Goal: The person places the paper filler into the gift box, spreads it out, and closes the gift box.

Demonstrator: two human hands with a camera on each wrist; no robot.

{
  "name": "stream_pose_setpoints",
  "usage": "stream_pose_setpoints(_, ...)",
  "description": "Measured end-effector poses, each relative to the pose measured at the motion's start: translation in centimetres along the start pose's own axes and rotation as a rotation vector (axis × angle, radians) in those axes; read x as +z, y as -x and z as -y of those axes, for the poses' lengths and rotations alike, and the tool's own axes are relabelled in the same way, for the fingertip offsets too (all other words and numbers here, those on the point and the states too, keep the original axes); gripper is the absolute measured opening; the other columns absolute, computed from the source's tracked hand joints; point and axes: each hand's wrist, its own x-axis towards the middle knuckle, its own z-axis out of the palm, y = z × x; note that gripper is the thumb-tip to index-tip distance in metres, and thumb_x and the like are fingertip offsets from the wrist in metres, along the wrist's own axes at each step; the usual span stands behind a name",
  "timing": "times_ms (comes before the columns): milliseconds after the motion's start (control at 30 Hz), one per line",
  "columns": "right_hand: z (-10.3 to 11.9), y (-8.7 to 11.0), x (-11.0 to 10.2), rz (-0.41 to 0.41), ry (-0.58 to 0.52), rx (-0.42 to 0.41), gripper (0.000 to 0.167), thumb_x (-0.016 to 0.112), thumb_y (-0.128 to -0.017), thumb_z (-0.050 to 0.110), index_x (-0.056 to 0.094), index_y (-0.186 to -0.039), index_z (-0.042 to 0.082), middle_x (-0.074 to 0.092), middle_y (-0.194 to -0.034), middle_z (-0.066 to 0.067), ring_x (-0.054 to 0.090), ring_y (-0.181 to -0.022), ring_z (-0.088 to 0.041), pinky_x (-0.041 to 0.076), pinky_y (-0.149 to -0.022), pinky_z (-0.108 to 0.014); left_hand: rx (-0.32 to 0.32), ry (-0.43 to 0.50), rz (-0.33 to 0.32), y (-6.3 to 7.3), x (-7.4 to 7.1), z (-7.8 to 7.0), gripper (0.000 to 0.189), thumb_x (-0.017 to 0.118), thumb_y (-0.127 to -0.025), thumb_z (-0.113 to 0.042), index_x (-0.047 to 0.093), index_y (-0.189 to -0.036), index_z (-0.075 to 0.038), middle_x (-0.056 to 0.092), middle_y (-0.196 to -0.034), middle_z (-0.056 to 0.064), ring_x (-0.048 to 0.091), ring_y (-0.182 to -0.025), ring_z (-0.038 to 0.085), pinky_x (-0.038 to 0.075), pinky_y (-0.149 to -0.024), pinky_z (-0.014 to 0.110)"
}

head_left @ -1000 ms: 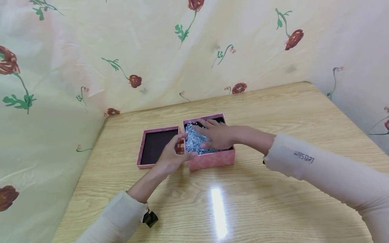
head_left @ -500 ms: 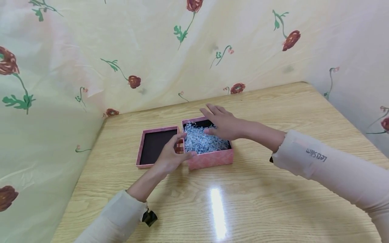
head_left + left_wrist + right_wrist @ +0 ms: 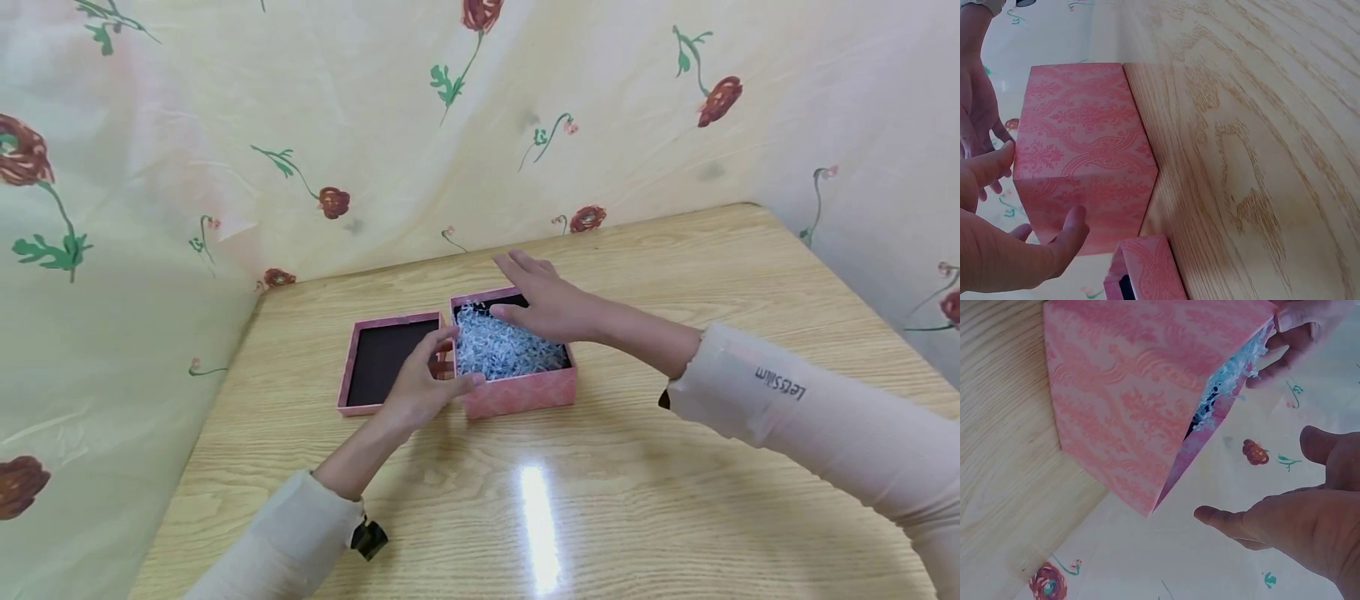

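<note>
A pink patterned box stands on the table, filled with pale blue shredded paper; some black lining shows inside. My left hand rests loosely at the box's near left corner, thumb by the rim and fingers along the left side. In the left wrist view those fingers look gently bent beside the pink wall. Over the box's right rear part, my right hand hovers with fingers extended and nothing in it. The right wrist view shows that hand apart from the box.
Left of the box lies its shallow pink lid, dark inside facing up, almost against the box. Both are on a wood-grain table. A floral curtain hangs behind the table and along its sides.
My right hand has lifted off the shredded paper and moved up and back, uncovering more of it. The left hand stays at the box's corner.
</note>
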Motion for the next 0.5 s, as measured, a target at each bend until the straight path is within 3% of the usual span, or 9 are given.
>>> stream_pose_setpoints(300, 0.5, -0.3, 0.4, -0.057, -0.036, -0.017, 0.072, 0.052, -0.100, 0.032, 0.011, -0.155, 0.011, 0.006, -0.160, -0.018, 0.001, -0.143, -0.045, 0.009, -0.111, -0.063, -0.009, 0.003, -0.054, 0.5, -1.3, 0.4, 0.072, 0.077, -0.083, -0.025, 0.040, -0.144, -0.021, 0.044, -0.142, 0.014, 0.052, -0.118, 0.034, 0.054, -0.083, 0.042)
stream_pose_setpoints(500, 0.9, -0.7, 0.7, -0.077, -0.057, -0.035, 0.069, 0.054, -0.099, 0.030, 0.017, -0.154, 0.010, 0.012, -0.158, -0.020, 0.007, -0.144, -0.044, 0.012, -0.111, -0.063, -0.029, 0.005, -0.109, 0.7, -2.1, 0.8, 0.069, 0.076, -0.084, -0.019, 0.042, -0.143, -0.015, 0.046, -0.140, 0.015, 0.053, -0.118, 0.033, 0.053, -0.085, 0.040)
